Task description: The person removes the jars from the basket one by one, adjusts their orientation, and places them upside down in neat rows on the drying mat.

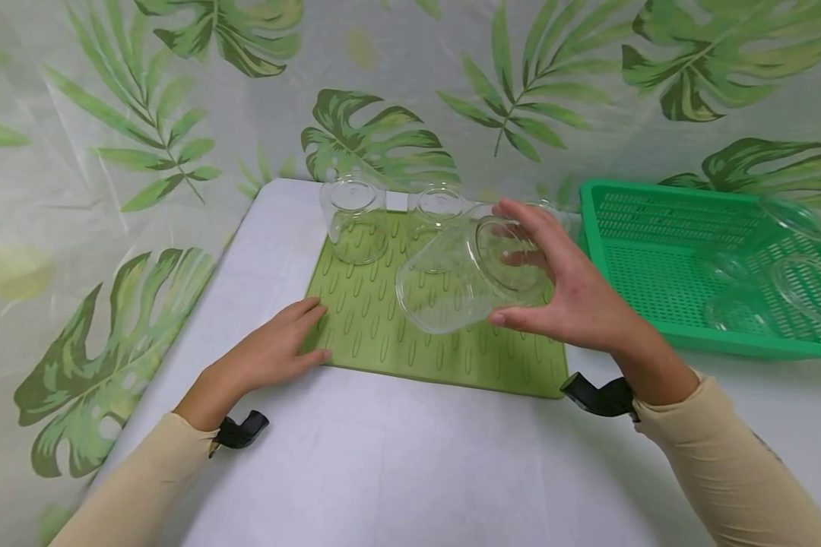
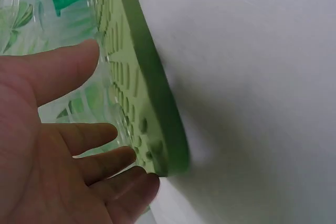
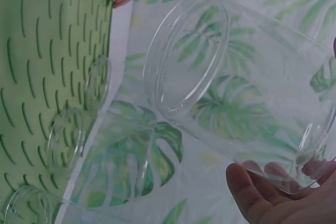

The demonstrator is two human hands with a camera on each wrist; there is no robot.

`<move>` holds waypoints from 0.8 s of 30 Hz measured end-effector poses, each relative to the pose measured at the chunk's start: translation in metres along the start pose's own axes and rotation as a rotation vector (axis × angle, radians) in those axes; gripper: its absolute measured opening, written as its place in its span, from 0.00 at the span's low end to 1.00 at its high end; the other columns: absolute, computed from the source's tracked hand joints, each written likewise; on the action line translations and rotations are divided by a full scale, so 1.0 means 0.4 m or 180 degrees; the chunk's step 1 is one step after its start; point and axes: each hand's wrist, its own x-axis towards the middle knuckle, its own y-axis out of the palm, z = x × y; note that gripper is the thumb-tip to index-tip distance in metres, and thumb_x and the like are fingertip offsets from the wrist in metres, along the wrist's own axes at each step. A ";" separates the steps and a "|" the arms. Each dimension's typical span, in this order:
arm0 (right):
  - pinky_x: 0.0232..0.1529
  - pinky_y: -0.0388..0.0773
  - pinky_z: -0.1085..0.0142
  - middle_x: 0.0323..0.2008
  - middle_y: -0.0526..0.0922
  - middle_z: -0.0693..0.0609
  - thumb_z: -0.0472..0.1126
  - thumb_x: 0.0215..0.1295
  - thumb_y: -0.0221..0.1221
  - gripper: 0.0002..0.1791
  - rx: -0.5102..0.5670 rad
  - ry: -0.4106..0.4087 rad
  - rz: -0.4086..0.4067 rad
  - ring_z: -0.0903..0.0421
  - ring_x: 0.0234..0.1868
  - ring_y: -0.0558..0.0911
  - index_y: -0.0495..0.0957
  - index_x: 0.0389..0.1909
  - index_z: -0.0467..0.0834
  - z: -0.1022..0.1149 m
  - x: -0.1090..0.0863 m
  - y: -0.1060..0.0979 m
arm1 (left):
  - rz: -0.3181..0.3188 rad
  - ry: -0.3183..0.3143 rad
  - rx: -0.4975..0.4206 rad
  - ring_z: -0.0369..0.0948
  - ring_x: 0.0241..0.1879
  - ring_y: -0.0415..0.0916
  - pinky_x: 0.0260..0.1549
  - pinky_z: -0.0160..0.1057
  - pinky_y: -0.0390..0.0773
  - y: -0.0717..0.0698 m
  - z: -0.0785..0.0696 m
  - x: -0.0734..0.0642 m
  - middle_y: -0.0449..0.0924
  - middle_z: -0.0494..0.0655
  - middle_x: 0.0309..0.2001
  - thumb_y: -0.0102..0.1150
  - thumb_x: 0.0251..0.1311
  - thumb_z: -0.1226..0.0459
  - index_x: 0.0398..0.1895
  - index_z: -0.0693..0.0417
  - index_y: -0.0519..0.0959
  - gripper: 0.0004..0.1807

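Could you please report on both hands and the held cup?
Right hand grips tilted clear cup above green mat. Left hand at mat's left edge. Other cups stand behind.

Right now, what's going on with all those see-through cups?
Someone's right hand is holding a clear cup tilted above the green mat. Their left hand is at the mat's left edge. Other clear cups stand toward the back of the mat, and the green basket on the right has more clear things inside.
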 end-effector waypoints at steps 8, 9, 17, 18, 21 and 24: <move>0.55 0.72 0.73 0.68 0.55 0.53 0.31 0.39 0.71 0.59 -0.0082 0.0086 0.0012 0.51 0.65 0.62 0.47 0.71 0.53 -0.004 0.006 0.003 | -0.0058 0.0051 -0.0015 0.55 0.68 0.53 0.63 0.53 0.61 0.012 0.014 -0.003 0.53 0.61 0.69 0.57 0.58 0.54 0.65 0.65 0.59 0.37; 0.55 0.72 0.73 0.68 0.55 0.53 0.31 0.39 0.71 0.59 -0.0094 0.0096 0.0005 0.52 0.65 0.63 0.47 0.70 0.54 -0.005 0.008 0.003 | -0.0071 0.0049 -0.0007 0.54 0.68 0.53 0.63 0.53 0.61 0.015 0.015 -0.004 0.53 0.61 0.69 0.57 0.57 0.54 0.65 0.64 0.60 0.37; 0.54 0.73 0.73 0.67 0.57 0.55 0.33 0.41 0.71 0.56 -0.0174 0.0188 -0.0024 0.54 0.64 0.64 0.49 0.70 0.56 -0.019 0.019 0.011 | -0.0105 0.0002 0.0118 0.55 0.69 0.52 0.63 0.53 0.62 0.027 0.016 -0.006 0.51 0.61 0.69 0.56 0.58 0.53 0.65 0.62 0.60 0.36; 0.53 0.73 0.73 0.67 0.57 0.55 0.34 0.41 0.71 0.56 -0.0192 0.0202 -0.0017 0.54 0.64 0.64 0.49 0.70 0.57 -0.021 0.020 0.012 | -0.0109 -0.0001 0.0140 0.55 0.69 0.51 0.63 0.53 0.62 0.028 0.017 -0.007 0.51 0.61 0.69 0.55 0.58 0.53 0.65 0.63 0.60 0.36; 0.53 0.74 0.68 0.67 0.57 0.55 0.35 0.41 0.71 0.56 -0.0213 0.0246 0.0002 0.53 0.64 0.64 0.49 0.69 0.58 -0.023 0.022 0.017 | -0.0118 -0.0025 0.0177 0.55 0.69 0.51 0.63 0.53 0.61 0.031 0.019 -0.008 0.50 0.61 0.69 0.55 0.58 0.52 0.65 0.64 0.61 0.36; 0.53 0.75 0.62 0.67 0.57 0.55 0.36 0.42 0.71 0.55 -0.0235 0.0285 0.0025 0.54 0.64 0.64 0.49 0.69 0.58 -0.025 0.026 0.020 | -0.0143 -0.0010 0.0152 0.55 0.69 0.50 0.64 0.53 0.60 0.033 0.020 -0.010 0.50 0.62 0.69 0.55 0.58 0.53 0.64 0.66 0.61 0.36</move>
